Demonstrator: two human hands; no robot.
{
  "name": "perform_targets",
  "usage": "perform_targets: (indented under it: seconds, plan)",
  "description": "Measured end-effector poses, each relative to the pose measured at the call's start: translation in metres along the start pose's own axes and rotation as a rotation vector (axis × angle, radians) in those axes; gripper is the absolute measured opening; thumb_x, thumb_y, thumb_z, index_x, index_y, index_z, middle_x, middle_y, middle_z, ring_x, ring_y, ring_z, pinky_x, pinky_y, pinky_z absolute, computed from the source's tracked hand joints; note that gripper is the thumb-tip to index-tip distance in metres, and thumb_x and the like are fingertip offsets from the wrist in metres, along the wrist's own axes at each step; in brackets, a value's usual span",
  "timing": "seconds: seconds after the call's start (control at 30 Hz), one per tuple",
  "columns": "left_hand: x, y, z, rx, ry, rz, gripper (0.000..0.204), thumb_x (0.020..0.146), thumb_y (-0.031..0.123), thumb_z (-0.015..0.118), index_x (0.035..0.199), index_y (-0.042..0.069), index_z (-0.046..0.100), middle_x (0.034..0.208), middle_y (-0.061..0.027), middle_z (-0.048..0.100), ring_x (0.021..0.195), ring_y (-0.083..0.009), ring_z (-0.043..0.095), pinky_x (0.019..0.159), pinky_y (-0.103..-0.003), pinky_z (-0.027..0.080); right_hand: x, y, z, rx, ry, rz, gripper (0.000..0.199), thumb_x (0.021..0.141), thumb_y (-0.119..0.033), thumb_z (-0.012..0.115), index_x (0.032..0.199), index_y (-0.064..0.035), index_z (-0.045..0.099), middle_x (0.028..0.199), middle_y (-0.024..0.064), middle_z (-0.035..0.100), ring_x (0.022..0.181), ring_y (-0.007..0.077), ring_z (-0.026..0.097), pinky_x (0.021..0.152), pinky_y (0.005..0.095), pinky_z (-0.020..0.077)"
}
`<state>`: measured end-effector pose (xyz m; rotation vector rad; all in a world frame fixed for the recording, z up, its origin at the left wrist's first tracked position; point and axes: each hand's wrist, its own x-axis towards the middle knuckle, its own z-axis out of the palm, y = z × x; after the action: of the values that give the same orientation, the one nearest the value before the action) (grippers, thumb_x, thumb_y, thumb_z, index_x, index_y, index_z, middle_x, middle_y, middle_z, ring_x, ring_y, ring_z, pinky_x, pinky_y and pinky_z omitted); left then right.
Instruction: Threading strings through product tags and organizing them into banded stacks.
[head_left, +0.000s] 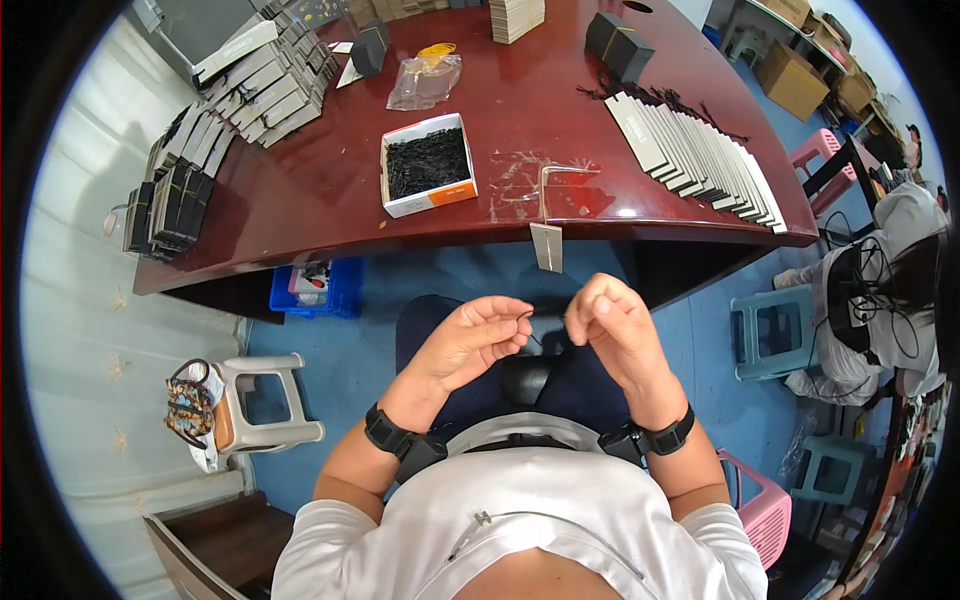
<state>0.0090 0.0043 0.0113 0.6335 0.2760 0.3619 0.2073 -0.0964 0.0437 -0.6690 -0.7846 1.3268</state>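
Note:
Above my lap, my left hand [478, 338] pinches a thin black cord [531, 322] between thumb and fingertips. Part of the cord curls out past the fingers. My right hand [614, 318] is raised a little way to the right, its fingers curled in; whether it holds the cord's other end is hidden. Ahead, on the table edge, a bent metal wire hook [543, 190] is taped down, and a pale flat tag [547, 247] hangs below it. An open white and orange box [432, 201] full of small black cord pieces [427, 162] stands left of the hook.
A fanned row of pale tags [690, 160] with black cords lies on the right of the red-brown table [330, 215]. Stacked tags [265, 85] and dark bundles [170, 205] crowd its left. A plastic bag [425, 82] lies behind the box. Stools [770, 333] stand on the floor.

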Motion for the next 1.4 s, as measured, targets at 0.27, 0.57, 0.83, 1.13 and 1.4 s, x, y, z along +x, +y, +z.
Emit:
perform_targets:
  seconds: [0.27,0.57,0.83,1.13,1.4]
  plan:
    - [0.005,-0.011,0.007,-0.079,0.097,0.060,0.009,0.092,0.009,0.059,0.100,0.006,0.060,0.090,-0.0026,0.064,0.082,-0.0092,0.061,0.076,-0.022,0.051,0.000,0.017,0.007,-0.049,0.039,0.097,0.016,0.092,-0.006,0.057,0.107,-0.0013,0.054,0.097,0.0131,0.068,0.093,0.0168,0.065,0.082,0.0278,0.0508]
    - [0.006,-0.013,0.011,0.165,0.143,0.188,0.011,0.094,0.012,0.058,0.102,0.006,0.061,0.086,-0.0013,0.062,0.074,-0.0080,0.057,0.068,-0.022,0.047,0.000,0.031,0.008,-0.180,0.176,0.121,0.012,0.091,-0.013,0.062,0.097,-0.0030,0.063,0.075,0.0032,0.064,0.062,0.0065,0.055,0.058,0.0201,0.0435]
    - [0.008,-0.018,0.009,0.125,0.166,0.239,0.013,0.094,0.010,0.056,0.104,0.006,0.062,0.098,-0.0022,0.064,0.083,-0.0085,0.057,0.074,-0.023,0.047,0.003,0.035,0.018,-0.236,0.206,0.128,0.013,0.089,-0.016,0.066,0.089,-0.0032,0.067,0.063,-0.0042,0.055,0.055,0.0026,0.042,0.049,0.0181,0.0318]
    - [0.009,-0.021,0.007,0.076,0.175,0.207,0.014,0.094,0.012,0.057,0.105,0.008,0.063,0.101,-0.0021,0.064,0.087,-0.0094,0.056,0.081,-0.026,0.046,0.004,0.037,0.020,-0.264,0.251,0.127,0.012,0.087,-0.017,0.068,0.084,-0.0060,0.067,0.060,-0.0056,0.052,0.052,0.0028,0.039,0.048,0.0189,0.0281]
    - [0.009,-0.027,0.003,-0.023,0.166,0.161,0.011,0.093,0.014,0.058,0.102,0.009,0.063,0.095,-0.0015,0.063,0.089,-0.0113,0.058,0.080,-0.029,0.046,0.004,0.040,0.016,-0.249,0.217,0.145,0.015,0.088,-0.017,0.067,0.080,-0.0040,0.064,0.061,-0.0038,0.056,0.053,0.0016,0.044,0.047,0.0175,0.0319]
